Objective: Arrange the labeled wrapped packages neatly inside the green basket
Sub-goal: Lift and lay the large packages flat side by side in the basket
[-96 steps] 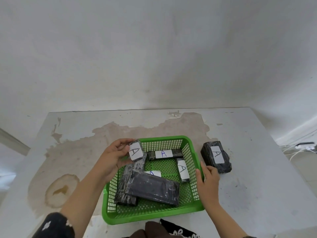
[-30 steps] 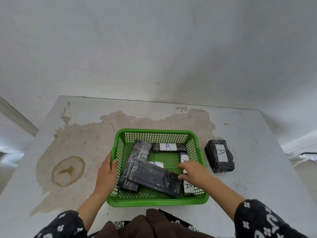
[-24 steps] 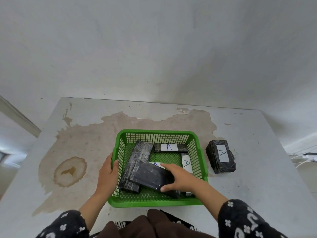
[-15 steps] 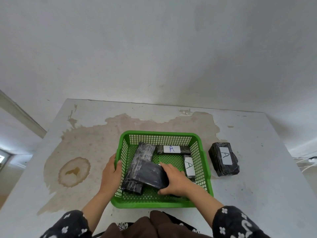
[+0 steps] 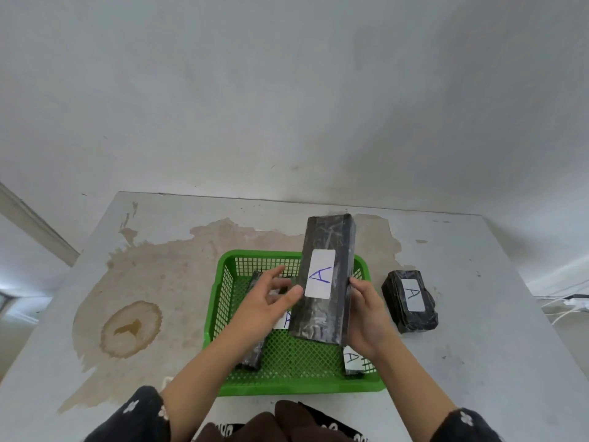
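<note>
A large black wrapped package (image 5: 328, 314) with a white "A" label facing me is held up over the green basket (image 5: 287, 382). My right hand (image 5: 369, 317) grips its right edge. My left hand (image 5: 266, 306) is beside its left edge, fingers spread, fingertips touching it. In the basket a long black package (image 5: 253, 357) lies along the left side under my left arm. A small labeled package (image 5: 352, 360) lies at the basket's front right. Another white label (image 5: 283, 320) shows between my left hand and the held package. One thick black labeled package (image 5: 411, 301) sits on the table right of the basket.
The basket stands on a white table (image 5: 478, 362) with a large brown stain (image 5: 130, 328) to the left. A white wall runs behind the table's far edge. White cables (image 5: 570, 303) lie beyond the right edge. My dark patterned sleeves and clothing fill the bottom of the view.
My right hand has lifted the large package out of the basket and turned it label side toward me. My left hand has left the basket's left rim and come up to the package.
</note>
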Action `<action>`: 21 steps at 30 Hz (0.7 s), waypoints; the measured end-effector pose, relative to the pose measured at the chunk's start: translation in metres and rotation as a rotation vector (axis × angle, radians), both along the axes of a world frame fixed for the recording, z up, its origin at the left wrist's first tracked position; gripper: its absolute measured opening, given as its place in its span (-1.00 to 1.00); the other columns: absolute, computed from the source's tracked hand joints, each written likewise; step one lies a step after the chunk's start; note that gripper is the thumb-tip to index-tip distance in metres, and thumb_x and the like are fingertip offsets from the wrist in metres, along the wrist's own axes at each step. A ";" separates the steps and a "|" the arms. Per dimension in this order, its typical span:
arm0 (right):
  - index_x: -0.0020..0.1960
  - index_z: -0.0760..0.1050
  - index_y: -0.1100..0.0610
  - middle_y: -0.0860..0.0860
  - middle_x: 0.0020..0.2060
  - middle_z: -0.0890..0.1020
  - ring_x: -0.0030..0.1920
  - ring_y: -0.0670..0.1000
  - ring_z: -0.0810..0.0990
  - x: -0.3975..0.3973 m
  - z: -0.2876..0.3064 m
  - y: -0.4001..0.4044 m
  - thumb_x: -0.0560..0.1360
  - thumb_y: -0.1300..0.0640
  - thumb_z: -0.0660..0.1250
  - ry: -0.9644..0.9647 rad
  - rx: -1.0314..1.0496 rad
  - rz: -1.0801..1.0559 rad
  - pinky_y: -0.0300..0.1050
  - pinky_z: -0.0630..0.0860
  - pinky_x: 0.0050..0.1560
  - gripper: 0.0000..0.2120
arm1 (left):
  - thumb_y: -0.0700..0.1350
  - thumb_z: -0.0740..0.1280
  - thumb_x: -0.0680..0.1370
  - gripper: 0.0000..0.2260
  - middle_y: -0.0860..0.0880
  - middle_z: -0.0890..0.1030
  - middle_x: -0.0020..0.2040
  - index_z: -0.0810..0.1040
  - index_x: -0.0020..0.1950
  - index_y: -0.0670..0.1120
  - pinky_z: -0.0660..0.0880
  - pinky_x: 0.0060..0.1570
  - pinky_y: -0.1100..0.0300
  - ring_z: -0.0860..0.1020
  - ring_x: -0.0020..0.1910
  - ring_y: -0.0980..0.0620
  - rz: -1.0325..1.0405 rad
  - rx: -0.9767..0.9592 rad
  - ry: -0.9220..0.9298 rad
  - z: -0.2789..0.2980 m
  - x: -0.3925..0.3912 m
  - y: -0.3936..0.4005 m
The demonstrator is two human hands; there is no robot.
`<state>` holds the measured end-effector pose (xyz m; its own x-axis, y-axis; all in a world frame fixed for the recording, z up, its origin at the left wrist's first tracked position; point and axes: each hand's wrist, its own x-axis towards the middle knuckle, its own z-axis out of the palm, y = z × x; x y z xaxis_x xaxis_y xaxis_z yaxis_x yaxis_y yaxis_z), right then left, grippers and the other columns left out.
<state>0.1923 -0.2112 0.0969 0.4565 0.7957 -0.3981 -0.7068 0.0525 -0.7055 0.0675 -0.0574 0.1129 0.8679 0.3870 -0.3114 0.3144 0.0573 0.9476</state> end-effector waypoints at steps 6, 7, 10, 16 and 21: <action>0.31 0.43 0.20 0.23 0.25 0.53 0.20 0.22 0.49 -0.006 -0.003 -0.002 0.47 0.07 0.16 -0.007 -0.003 0.006 0.24 0.36 0.27 -0.55 | 0.17 0.55 0.19 -0.26 0.04 0.54 0.26 0.34 0.32 0.33 0.47 0.24 -0.03 0.49 0.27 0.02 -0.028 -0.143 -0.033 -0.005 -0.001 -0.008; 0.32 0.42 0.18 0.20 0.22 0.55 0.16 0.18 0.52 -0.006 -0.004 -0.003 0.46 0.09 0.18 -0.048 -0.018 -0.003 0.21 0.42 0.21 -0.55 | 0.14 0.56 0.19 -0.31 0.06 0.56 0.23 0.38 0.26 0.38 0.50 0.21 -0.03 0.52 0.24 0.02 -0.022 -0.131 -0.042 -0.005 -0.003 -0.005; 0.36 0.32 0.02 0.11 0.12 0.59 0.04 0.11 0.58 0.001 -0.005 -0.005 0.44 0.10 0.26 -0.133 -0.026 -0.091 0.14 0.55 0.03 -0.51 | 0.07 0.60 0.16 -0.35 0.06 0.57 0.19 0.47 0.18 0.37 0.58 0.07 -0.01 0.62 0.10 0.01 -0.005 -0.063 -0.029 -0.003 -0.007 0.007; 0.40 0.24 -0.11 0.14 0.19 0.58 0.12 0.17 0.60 0.018 0.001 -0.017 0.42 0.13 0.31 -0.113 -0.027 -0.180 0.16 0.62 -0.06 -0.41 | -0.21 0.56 0.30 -0.49 -0.02 0.70 0.04 0.60 0.16 0.18 0.62 -0.09 0.10 0.66 0.00 -0.06 -0.246 -0.106 0.010 0.012 -0.014 0.039; 0.33 0.38 0.04 0.11 0.02 0.66 -0.09 0.10 0.68 0.021 0.012 -0.022 0.37 0.10 0.38 -0.215 -0.197 0.014 0.05 0.65 -0.21 -0.46 | -0.13 0.56 0.29 -0.53 0.04 0.70 0.04 0.60 0.18 0.08 0.59 -0.13 0.24 0.66 -0.02 0.05 -0.339 -0.020 0.057 0.022 -0.012 0.054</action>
<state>0.2131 -0.2335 0.1092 0.5366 0.7196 -0.4407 -0.5396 -0.1090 -0.8349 0.0559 -0.0036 0.1354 0.9272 0.0726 -0.3675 0.3710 -0.0411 0.9277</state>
